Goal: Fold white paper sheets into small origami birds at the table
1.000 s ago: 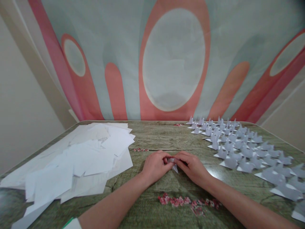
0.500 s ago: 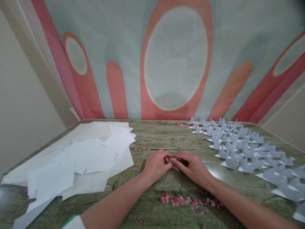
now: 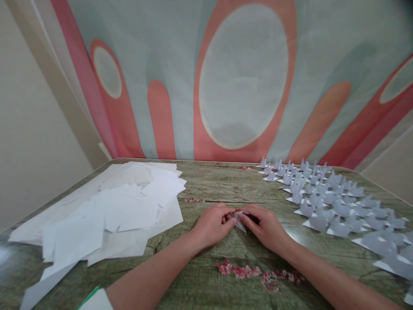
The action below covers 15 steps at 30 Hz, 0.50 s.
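A person's two bare forearms reach forward across a green, wood-grained worktop (image 3: 206,181). The left hand (image 3: 213,224) and right hand (image 3: 266,228) meet at the middle of the worktop, their fingers pinched together on a small, partly folded piece of white paper (image 3: 240,219) that rests low against the surface between them. To the left lies a loose, overlapping heap of white paper sheets (image 3: 109,215). To the right, many small folded white paper figures (image 3: 335,204) stand in rows, reaching toward the far edge. A patch of small pink flowers (image 3: 248,272) is printed on the worktop just in front of the hands. Behind hangs a curtain (image 3: 238,77) with large pink and pale ovals.
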{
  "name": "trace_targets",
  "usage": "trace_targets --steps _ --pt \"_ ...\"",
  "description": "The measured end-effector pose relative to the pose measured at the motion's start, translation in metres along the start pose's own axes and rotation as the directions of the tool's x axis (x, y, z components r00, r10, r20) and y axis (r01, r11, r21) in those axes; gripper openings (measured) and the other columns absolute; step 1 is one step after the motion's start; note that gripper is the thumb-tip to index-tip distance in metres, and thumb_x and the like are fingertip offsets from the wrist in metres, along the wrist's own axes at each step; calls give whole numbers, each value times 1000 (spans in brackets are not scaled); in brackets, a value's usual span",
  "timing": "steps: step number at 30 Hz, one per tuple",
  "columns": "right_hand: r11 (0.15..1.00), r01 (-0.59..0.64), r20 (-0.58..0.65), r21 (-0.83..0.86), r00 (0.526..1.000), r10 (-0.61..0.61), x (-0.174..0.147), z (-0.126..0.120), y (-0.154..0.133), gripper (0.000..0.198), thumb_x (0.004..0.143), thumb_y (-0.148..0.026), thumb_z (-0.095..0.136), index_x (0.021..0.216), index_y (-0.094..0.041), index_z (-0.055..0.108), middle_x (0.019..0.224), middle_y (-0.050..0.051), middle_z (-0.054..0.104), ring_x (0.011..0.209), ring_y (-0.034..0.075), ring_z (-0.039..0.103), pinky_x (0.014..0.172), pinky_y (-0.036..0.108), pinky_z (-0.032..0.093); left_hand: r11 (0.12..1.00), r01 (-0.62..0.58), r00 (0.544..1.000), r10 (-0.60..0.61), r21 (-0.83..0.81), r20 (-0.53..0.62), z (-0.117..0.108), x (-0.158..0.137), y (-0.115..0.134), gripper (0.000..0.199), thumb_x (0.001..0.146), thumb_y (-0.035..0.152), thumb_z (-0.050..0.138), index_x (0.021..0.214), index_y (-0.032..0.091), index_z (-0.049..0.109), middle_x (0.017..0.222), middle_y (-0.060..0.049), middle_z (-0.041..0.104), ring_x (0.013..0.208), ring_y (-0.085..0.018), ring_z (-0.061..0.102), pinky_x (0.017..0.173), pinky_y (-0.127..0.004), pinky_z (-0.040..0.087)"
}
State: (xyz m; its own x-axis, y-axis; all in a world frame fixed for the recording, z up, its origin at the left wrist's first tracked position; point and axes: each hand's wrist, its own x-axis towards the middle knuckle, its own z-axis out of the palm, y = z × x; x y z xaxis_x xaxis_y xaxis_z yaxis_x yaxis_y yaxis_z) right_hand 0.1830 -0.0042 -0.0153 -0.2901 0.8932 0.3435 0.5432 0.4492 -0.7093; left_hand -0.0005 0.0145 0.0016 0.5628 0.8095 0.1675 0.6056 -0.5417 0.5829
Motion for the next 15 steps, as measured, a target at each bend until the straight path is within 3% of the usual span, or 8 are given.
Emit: trace_targets --steps 9,15 --pt "1000 6 7 -13 1000 -6 -2 0 1 16 85 -24 50 89 -21 66 85 4 66 80 17 60 74 28 46 999 54 998 -54 5 -45 7 3 -1 21 82 32 50 85 21 68 70 0 56 63 -13 50 56 -21 35" --pt "1000 11 12 -6 1000 -11 -2 0 1 24 81 -17 50 99 -22 65 88 3 66 81 16 60 75 28 46 995 95 993 -94 14 -65 10 4 -2 21 80 28 49 85 22 69 68 0 57 64 -13 51 56 -21 34"
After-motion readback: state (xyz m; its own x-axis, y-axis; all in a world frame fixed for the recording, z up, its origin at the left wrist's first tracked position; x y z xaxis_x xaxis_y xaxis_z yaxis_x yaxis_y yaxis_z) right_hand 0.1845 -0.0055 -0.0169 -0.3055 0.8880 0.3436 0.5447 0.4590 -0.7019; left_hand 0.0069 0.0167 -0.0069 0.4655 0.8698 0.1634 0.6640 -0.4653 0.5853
